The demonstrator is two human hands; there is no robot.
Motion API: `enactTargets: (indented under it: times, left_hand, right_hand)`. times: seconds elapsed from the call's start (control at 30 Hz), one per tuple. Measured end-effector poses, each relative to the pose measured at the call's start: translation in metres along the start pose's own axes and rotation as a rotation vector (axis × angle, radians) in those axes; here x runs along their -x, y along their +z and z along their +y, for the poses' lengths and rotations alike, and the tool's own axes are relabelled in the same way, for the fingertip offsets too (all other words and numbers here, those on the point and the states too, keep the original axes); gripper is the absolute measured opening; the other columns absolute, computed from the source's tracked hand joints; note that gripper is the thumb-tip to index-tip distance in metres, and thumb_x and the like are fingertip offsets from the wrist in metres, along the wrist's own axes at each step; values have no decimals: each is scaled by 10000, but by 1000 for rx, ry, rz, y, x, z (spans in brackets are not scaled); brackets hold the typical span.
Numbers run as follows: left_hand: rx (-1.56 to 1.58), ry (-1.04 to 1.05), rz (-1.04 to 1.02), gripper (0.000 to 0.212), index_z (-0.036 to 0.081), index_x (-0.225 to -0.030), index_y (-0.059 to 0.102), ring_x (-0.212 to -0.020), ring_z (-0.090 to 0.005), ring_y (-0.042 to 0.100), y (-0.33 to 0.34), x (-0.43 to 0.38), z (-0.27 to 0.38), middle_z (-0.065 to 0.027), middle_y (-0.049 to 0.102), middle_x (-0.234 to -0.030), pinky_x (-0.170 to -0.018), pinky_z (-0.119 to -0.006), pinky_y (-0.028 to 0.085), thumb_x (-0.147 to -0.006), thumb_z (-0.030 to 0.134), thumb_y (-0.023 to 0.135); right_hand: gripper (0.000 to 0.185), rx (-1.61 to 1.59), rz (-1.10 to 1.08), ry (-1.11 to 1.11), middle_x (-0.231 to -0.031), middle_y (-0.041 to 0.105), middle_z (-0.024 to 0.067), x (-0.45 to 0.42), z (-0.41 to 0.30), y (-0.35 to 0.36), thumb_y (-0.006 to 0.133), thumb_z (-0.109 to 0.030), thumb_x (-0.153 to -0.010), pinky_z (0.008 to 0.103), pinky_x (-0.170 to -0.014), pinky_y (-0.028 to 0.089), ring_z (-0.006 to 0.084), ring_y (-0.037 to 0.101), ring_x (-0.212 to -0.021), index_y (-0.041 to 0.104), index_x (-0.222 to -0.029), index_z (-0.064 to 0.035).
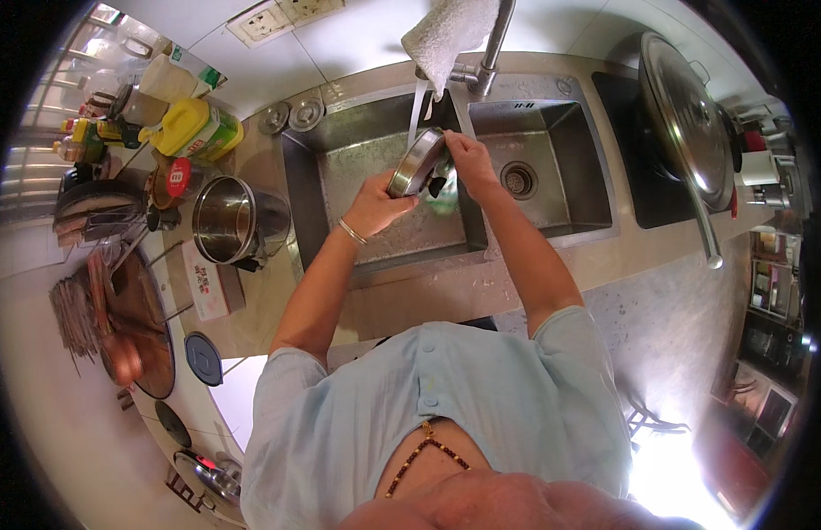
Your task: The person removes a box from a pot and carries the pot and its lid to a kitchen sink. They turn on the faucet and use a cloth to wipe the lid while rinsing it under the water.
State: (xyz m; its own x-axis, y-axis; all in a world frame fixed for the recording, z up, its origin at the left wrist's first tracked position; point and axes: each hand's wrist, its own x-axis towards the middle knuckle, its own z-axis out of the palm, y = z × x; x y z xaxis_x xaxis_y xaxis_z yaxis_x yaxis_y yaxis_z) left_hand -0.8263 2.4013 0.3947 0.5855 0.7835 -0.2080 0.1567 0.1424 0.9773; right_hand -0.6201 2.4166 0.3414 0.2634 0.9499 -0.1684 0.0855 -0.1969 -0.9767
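A shallow round steel vessel or lid [414,162] with a black fitting is tilted on edge between my hands over the large left sink basin [357,232]. My left hand [377,207] grips its lower left rim, the thumb at its near side. At the upper right edge, my right hand [471,162] holds the rim with curled fingers. Running water [417,109] falls from the faucet [487,73] just behind the piece; whether it strikes it is hard to tell. A white cloth [453,43] drapes over the spout.
Left of the sink stand a steel pot [225,222], a box [208,281] bearing writing and a yellow jug [192,129]. Two round strainers [306,114] lie behind the basin. On the right are the smaller basin [516,146] and a large lidded wok [685,119] on a black cooktop [622,152].
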Motion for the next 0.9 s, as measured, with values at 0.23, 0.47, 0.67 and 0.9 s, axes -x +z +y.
enactTargets:
  times: [0.23,0.47,0.67,0.9]
  left_hand:
    - [34,-48,-57,172,37,-903,621,-590,-31,468,2,-6,0,53,542,-692,-506,-213,372,-754,87,692]
    - [64,-79,-70,130,75,-877,606,-570,-29,446,-8,-20,-48,63,526,-674,-470,-209,330,-760,35,647]
    - [33,-77,-74,222,48,-975,643,-710,-41,526,-7,-18,-16,52,605,-811,-597,-217,417,-757,47,683]
    - [247,-19,9,203,37,-945,609,-655,-46,505,-5,-28,-28,36,578,-769,-574,-215,405,-748,-1,641]
  right_hand:
    - [118,63,198,-567,-854,602,100,17,-21,10,632,-141,-804,338,-735,461,241,583,-806,632,-864,-40]
    - [77,434,-135,-1039,-866,595,91,31,-47,16,640,-87,-734,371,-746,446,286,565,-857,608,-801,-69]
    - [52,221,56,-677,-891,604,77,5,-26,14,621,-46,-771,362,-787,455,263,565,-904,625,-807,-84]
    - [58,259,-36,-930,-819,605,97,-7,-23,23,637,-64,-729,401,-753,453,284,583,-795,608,-779,-67]
